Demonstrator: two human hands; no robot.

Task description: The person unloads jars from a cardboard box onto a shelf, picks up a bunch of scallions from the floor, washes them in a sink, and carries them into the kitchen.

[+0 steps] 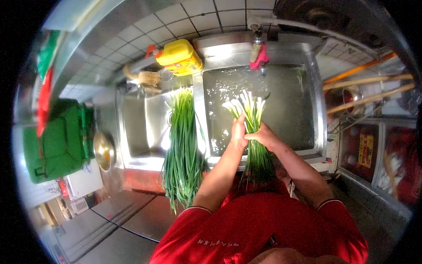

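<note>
A bunch of spring onions (pixel 254 110) is held over the water-filled sink basin (pixel 220 132), white ends pointing away from me and green leaves hanging back over the front edge. My left hand (pixel 238 132) closes on the bunch from the left, its fingers along the stems. From the right, my right hand (pixel 263 136) is wrapped round the same stems, close to the left one. The inner fingers of both hands are partly hidden by the stems. Beside them, a large pile of long green spring onions (pixel 182 136) lies over the left basin and drapes over its front edge.
A yellow jug (pixel 179 57) stands behind the divider. The tap (pixel 257 39) with a pink cloth (pixel 260 58) on it hangs over the water. To the left are a metal bowl (pixel 104 152) and a green bin (pixel 55 141). Wooden poles (pixel 369 99) jut in at right.
</note>
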